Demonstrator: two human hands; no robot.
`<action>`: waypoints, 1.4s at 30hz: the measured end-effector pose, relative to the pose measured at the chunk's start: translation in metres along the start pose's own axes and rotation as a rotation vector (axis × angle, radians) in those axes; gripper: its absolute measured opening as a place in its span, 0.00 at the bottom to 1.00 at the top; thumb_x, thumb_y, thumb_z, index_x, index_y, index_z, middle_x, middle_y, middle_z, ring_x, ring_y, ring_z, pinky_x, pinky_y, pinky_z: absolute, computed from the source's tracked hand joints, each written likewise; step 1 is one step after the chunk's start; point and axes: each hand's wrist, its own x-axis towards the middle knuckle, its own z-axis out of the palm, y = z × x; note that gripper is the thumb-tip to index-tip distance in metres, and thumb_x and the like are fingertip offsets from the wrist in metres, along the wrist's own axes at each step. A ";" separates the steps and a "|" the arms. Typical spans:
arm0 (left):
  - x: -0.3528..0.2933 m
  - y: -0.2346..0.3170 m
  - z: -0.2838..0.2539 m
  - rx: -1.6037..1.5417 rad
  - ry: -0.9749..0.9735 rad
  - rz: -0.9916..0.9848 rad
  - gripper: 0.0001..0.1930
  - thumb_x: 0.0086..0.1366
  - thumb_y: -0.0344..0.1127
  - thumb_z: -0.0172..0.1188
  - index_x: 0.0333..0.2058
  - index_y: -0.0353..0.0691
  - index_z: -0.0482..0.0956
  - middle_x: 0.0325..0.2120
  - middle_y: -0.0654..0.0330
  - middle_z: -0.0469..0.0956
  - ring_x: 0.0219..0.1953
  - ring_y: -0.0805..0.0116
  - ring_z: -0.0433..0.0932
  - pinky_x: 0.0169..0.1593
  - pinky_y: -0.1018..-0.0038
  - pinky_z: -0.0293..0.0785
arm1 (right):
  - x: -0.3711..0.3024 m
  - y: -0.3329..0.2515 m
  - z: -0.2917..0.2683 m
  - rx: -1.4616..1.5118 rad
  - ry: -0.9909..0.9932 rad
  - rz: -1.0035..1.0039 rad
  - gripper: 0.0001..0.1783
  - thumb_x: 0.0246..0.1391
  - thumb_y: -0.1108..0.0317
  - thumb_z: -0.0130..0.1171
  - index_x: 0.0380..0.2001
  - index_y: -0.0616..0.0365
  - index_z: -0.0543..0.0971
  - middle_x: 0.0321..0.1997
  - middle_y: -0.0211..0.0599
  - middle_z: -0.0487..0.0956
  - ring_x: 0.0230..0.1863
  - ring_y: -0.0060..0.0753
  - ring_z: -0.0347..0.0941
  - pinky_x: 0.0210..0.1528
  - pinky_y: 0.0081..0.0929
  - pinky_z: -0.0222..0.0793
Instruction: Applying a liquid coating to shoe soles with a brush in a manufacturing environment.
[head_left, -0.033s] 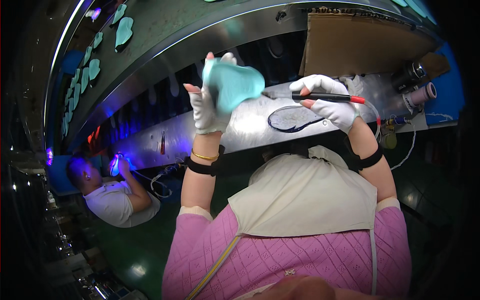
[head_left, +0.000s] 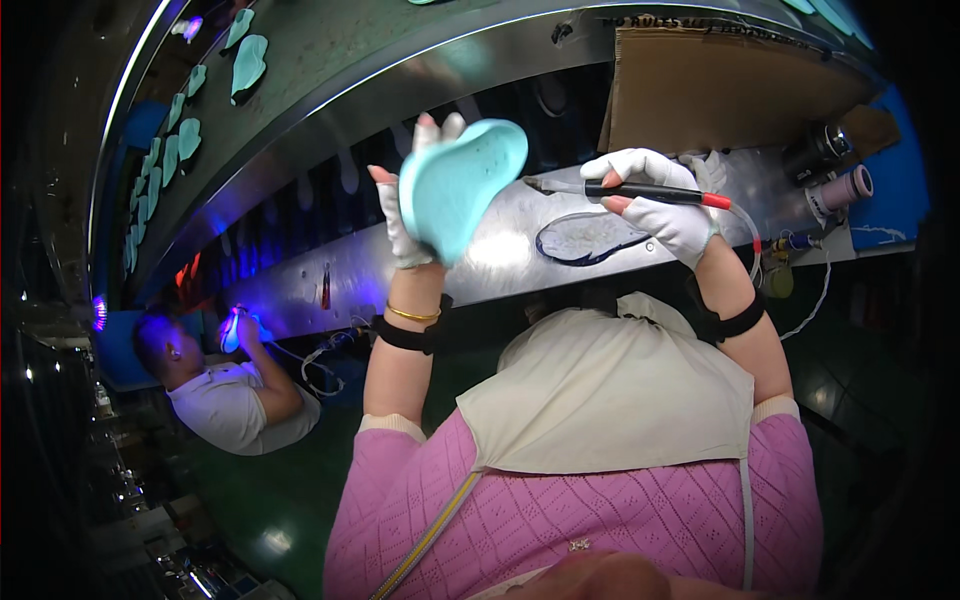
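Observation:
In the white fingerless glove, my left hand (head_left: pixel 402 225) holds a turquoise shoe sole (head_left: pixel 462 185) over the metal bench, tilted, with its hollow side up. Some fingertips show past its upper edge; the rest of the grip is behind the sole. My right hand (head_left: pixel 665 205), gloved the same way, pinches a black brush-like pen (head_left: pixel 645 190) with a red end, from which a thin hose trails. The pen's tip points left and sits just right of the sole, apart from it.
A dark-rimmed, sole-shaped pale pad (head_left: pixel 590 238) lies on the bench (head_left: pixel 490 250). Beyond stand a cardboard sheet (head_left: pixel 710 90) and a conveyor belt (head_left: pixel 330 45) carrying several turquoise soles. Bottles (head_left: pixel 845 190) are at right. A co-worker (head_left: pixel 235 395) sits at left under blue light.
The turquoise sole has turned in my left hand, its wide end now up and to the right and its other end lower, nearer the wrist. My right hand and the pen stay almost still.

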 end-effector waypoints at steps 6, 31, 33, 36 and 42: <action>-0.028 -0.057 -0.036 -0.223 0.095 -0.376 0.32 0.62 0.60 0.43 0.53 0.37 0.66 0.45 0.47 0.73 0.47 0.47 0.72 0.57 0.55 0.65 | -0.004 0.008 0.013 0.012 0.144 0.086 0.10 0.49 0.76 0.60 0.36 0.60 0.74 0.37 0.34 0.78 0.38 0.22 0.74 0.44 0.20 0.70; -0.015 -0.099 -0.026 -0.202 0.117 -0.063 0.35 0.63 0.64 0.36 0.59 0.44 0.56 0.54 0.48 0.65 0.57 0.48 0.64 0.60 0.56 0.60 | -0.016 0.024 0.036 -0.243 -0.012 -0.072 0.08 0.42 0.75 0.62 0.29 0.57 0.77 0.30 0.34 0.78 0.31 0.30 0.75 0.39 0.23 0.70; -0.014 -0.093 -0.026 -0.231 0.132 -0.086 0.36 0.63 0.65 0.34 0.59 0.44 0.57 0.53 0.48 0.67 0.56 0.48 0.65 0.59 0.56 0.61 | -0.016 0.023 0.035 -0.293 0.045 -0.077 0.07 0.43 0.76 0.61 0.29 0.58 0.77 0.30 0.34 0.77 0.34 0.29 0.75 0.39 0.23 0.69; -0.009 -0.090 -0.031 -0.258 0.160 -0.103 0.37 0.62 0.67 0.34 0.57 0.41 0.60 0.51 0.48 0.68 0.54 0.49 0.66 0.59 0.56 0.61 | -0.016 0.030 0.041 -0.375 0.017 -0.244 0.07 0.44 0.77 0.61 0.29 0.59 0.77 0.30 0.32 0.76 0.35 0.27 0.74 0.40 0.23 0.69; -0.008 -0.080 -0.026 -0.368 0.117 -0.121 0.41 0.58 0.69 0.40 0.56 0.37 0.62 0.50 0.49 0.69 0.53 0.50 0.67 0.60 0.57 0.60 | -0.011 0.024 0.040 -0.036 0.089 0.136 0.04 0.47 0.75 0.63 0.27 0.59 0.77 0.31 0.29 0.79 0.35 0.15 0.72 0.40 0.17 0.69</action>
